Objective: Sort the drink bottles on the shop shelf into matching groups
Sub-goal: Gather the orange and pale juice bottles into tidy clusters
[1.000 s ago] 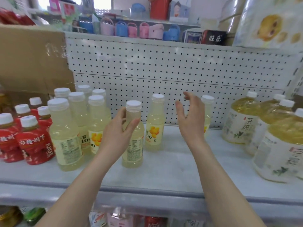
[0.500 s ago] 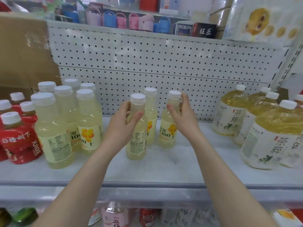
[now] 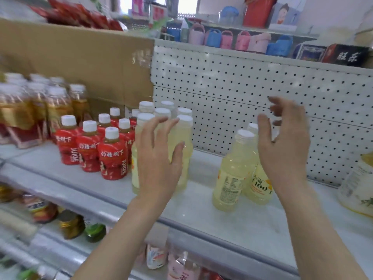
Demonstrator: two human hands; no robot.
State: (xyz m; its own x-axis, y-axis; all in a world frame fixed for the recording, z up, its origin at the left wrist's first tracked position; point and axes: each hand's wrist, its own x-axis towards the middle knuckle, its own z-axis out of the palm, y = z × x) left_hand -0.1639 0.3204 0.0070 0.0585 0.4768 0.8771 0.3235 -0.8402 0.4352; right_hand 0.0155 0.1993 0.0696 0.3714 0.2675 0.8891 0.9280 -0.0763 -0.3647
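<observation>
White pegboard back panel [image 3: 252,93], cardboard sheet [image 3: 80,65], grey shelf [image 3: 222,219], bright window [image 3: 187,4]

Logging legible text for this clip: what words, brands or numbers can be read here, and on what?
"JUICE": red-label bottles, printed vertically.
"山楂树下": same red labels.
"100": front label of the rear pale bottle.
"旺乐": dark box on the upper shelf.
Unreadable: fine print on the nearer pale bottle, the blurred big bottle at right, lower-shelf goods.

Pale yellow bottles [image 3: 229,174] had white caps; juice bottles [image 3: 112,156] wore red labels; the white back panel [image 3: 242,83] was dotted black.
</observation>
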